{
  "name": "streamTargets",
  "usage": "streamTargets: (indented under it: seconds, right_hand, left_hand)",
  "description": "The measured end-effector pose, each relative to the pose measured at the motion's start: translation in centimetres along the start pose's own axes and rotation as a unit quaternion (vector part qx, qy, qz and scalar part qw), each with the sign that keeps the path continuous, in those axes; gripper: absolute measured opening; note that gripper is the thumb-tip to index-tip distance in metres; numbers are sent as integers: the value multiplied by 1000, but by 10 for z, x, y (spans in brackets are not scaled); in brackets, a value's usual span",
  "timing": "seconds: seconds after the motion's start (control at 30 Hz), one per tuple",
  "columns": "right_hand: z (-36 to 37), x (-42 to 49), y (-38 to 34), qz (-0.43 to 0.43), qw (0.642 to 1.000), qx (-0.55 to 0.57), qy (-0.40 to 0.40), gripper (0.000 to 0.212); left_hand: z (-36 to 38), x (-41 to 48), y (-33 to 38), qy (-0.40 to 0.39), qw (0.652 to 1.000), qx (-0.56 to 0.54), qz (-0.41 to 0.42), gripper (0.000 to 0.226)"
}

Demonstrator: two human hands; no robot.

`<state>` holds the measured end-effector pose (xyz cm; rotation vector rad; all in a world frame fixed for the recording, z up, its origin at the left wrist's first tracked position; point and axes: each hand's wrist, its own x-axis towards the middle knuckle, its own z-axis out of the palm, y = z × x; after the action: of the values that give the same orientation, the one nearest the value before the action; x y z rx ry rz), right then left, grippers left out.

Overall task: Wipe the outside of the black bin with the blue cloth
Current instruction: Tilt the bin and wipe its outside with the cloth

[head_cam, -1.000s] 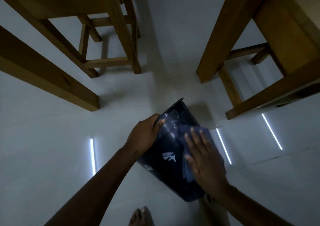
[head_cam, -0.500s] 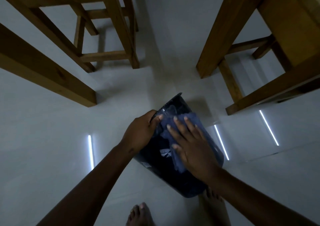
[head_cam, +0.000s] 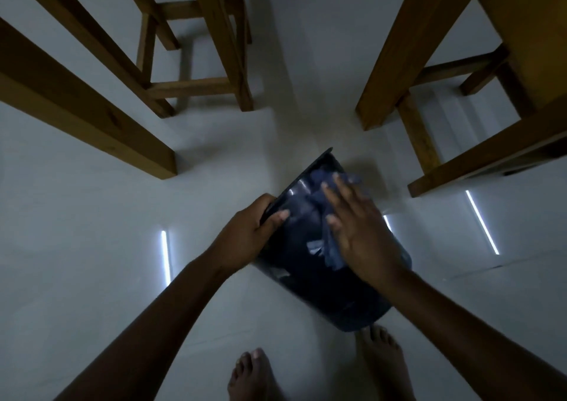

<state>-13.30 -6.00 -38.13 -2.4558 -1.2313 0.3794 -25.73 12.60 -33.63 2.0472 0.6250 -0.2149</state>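
- Head view, the grip: the left hand point(head_cam: 248, 235) is closed on the rim of the black bin point(head_cam: 310, 284), thumb lying on the outer wall and the other fingers curled over the edge out of sight; the right hand point(head_cam: 362, 232) lies flat and spread, palm down, pressing the blue cloth point(head_cam: 329, 244) against the bin's outer wall, so its grip is wide and flat rather than closed around anything
- Head view, the bin: it is tilted on the pale floor point(head_cam: 92, 247), its open mouth turned away from the person and up-left, its base toward the person's feet; the wall facing the camera is glossy, with a small pale label point(head_cam: 313, 246) just left of the cloth
- Head view, the cloth: it is bunched along the bin's wall under the right palm; one part shows beyond the fingertips near the rim, another hangs out below the thumb
- Head view, the feet: a bare left foot point(head_cam: 251, 376) stands apart from the bin; the bare right foot point(head_cam: 383, 357) is just beside the bin's base
- Head view, the surroundings: wooden furniture legs point(head_cam: 233, 63) stand at upper left and upper right, well apart from the bin; thin bright reflections point(head_cam: 165, 256) streak the floor on both sides
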Motion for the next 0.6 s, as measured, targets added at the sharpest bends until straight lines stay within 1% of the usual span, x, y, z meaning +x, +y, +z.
streamTargets:
  seconds: [0.07,0.1,0.13,0.2,0.27,0.3,0.33,0.37,0.4,0.47,0.5,0.53,0.57,0.6]
  right_hand:
    - [-4,4,21,77,990,119,11,58]
    - [-4,0,23,84,986,141,12,58]
    - [-1,-10,18,77,988,137,7,58]
    - [10,-37,-9,55,996,74,-8,54]
    - [19,-59,-34,-21,999,-16,-32,54]
    - [20,-59,-38,-55,997,-39,-34,55]
    - [18,-50,-35,-79,995,-48,-26,55]
    - [15,-37,-28,-84,996,-38,-9,54]
    - [11,-25,-21,-62,998,-2,-3,55]
    - [7,-15,-2,38,994,99,8,58]
    - [8,-20,1,83,989,122,8,59]
    - [11,-31,-1,113,987,117,1,60]
    - [14,-44,-9,122,989,89,-5,59]
    - [18,-56,-18,94,995,43,-10,58]
  left_hand:
    - [1,-12,-9,15,1000,22,-8,23]
    - [3,-15,-10,39,998,39,-10,26]
    - [4,-15,-10,67,996,59,-8,29]
    - [3,-5,-4,114,988,102,6,32]
    - [-1,7,3,117,984,134,22,32]
    - [-2,11,6,110,983,141,29,31]
    - [-2,15,8,102,984,144,32,30]
    - [-1,18,11,92,985,144,34,29]
    - [-1,20,13,85,986,142,33,29]
    - [1,23,17,80,987,137,31,31]
    - [1,24,18,80,987,137,28,31]
    - [1,24,19,79,987,139,24,32]
    - [1,24,18,79,986,144,22,32]
    - [1,24,17,79,985,149,22,33]
